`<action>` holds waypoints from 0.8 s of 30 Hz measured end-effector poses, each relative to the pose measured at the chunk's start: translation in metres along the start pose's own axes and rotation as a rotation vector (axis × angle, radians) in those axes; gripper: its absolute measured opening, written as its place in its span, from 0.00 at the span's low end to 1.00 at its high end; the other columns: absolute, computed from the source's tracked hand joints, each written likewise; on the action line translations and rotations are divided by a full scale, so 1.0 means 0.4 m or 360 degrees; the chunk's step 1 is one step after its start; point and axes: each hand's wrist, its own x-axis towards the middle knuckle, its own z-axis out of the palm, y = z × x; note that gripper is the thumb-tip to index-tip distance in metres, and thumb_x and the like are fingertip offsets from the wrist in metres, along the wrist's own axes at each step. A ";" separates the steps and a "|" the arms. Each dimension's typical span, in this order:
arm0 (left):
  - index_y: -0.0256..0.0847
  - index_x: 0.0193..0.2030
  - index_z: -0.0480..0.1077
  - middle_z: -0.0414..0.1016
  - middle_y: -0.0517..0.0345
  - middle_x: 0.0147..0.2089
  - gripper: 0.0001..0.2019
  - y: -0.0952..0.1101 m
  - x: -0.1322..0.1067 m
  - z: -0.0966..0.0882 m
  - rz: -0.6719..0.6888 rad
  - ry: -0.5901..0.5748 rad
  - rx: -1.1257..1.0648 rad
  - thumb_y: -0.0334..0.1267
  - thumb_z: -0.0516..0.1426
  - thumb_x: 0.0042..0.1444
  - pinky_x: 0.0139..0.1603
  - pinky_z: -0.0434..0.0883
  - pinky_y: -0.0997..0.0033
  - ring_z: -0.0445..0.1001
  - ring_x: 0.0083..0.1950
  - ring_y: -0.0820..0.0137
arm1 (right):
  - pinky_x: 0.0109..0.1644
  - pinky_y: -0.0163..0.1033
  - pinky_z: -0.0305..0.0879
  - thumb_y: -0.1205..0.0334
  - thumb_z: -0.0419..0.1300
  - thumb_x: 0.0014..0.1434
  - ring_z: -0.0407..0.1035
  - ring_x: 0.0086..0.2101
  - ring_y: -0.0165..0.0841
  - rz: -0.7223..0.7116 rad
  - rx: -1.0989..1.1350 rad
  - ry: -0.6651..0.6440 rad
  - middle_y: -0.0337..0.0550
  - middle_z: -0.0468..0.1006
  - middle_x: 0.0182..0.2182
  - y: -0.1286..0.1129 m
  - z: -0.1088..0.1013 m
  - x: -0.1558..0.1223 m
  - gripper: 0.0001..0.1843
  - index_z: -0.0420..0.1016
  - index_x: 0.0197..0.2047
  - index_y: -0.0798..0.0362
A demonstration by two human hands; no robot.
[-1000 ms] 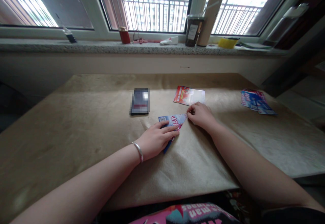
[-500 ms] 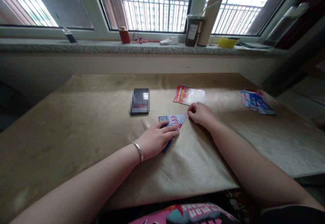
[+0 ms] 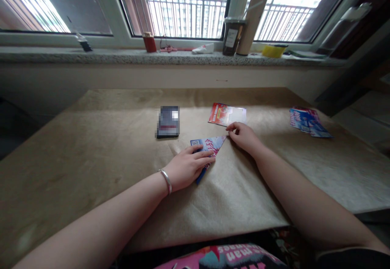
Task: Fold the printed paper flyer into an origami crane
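Note:
Folded into a triangle, a blue and white printed paper leaflet [image 3: 210,144] lies on the brown table covering [image 3: 122,159]. My left hand [image 3: 187,165] rests flat on it, fingers stretched across its middle and pressing it down; part of the print is hidden underneath. My right hand [image 3: 242,137] is at the leaflet's pointed right corner, with thumb and forefinger slightly parted beside the tip. Just beyond the right hand lies a red and white leaflet [image 3: 227,114].
A dark, pixelated flat object [image 3: 168,122] lies left of centre. Several blue and pink leaflets [image 3: 309,122] overlap at the right. On the granite windowsill [image 3: 115,57] stand a red jar [image 3: 149,42], a dark container [image 3: 232,37], a tall tube [image 3: 254,17] and a yellow roll [image 3: 272,50].
My right hand has shifted slightly right, and its forefinger has lifted off the leaflet's corner. The left hand and the leaflet stay in place.

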 end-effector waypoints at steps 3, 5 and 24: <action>0.48 0.57 0.66 0.65 0.66 0.62 0.18 -0.004 0.000 -0.005 -0.0002 -0.0020 -0.0055 0.34 0.47 0.64 0.64 0.60 0.57 0.58 0.63 0.63 | 0.39 0.39 0.64 0.66 0.58 0.53 0.66 0.32 0.32 -0.0385 -0.0011 -0.0144 0.42 0.74 0.30 -0.032 -0.007 -0.014 0.05 0.74 0.33 0.53; 0.49 0.57 0.67 0.64 0.67 0.62 0.17 -0.004 0.001 -0.010 0.0005 -0.0034 -0.0103 0.36 0.46 0.64 0.65 0.57 0.58 0.58 0.63 0.64 | 0.44 0.41 0.64 0.64 0.60 0.53 0.67 0.36 0.33 -0.0664 -0.0039 -0.0328 0.43 0.75 0.33 -0.058 -0.009 -0.026 0.05 0.75 0.35 0.51; 0.48 0.55 0.67 0.69 0.62 0.58 0.21 -0.020 -0.020 -0.053 0.0087 0.0011 0.0025 0.31 0.53 0.54 0.67 0.49 0.46 0.56 0.65 0.59 | 0.48 0.43 0.65 0.63 0.59 0.56 0.67 0.42 0.36 -0.0892 -0.0201 -0.0455 0.45 0.76 0.39 -0.097 -0.020 -0.049 0.08 0.76 0.40 0.50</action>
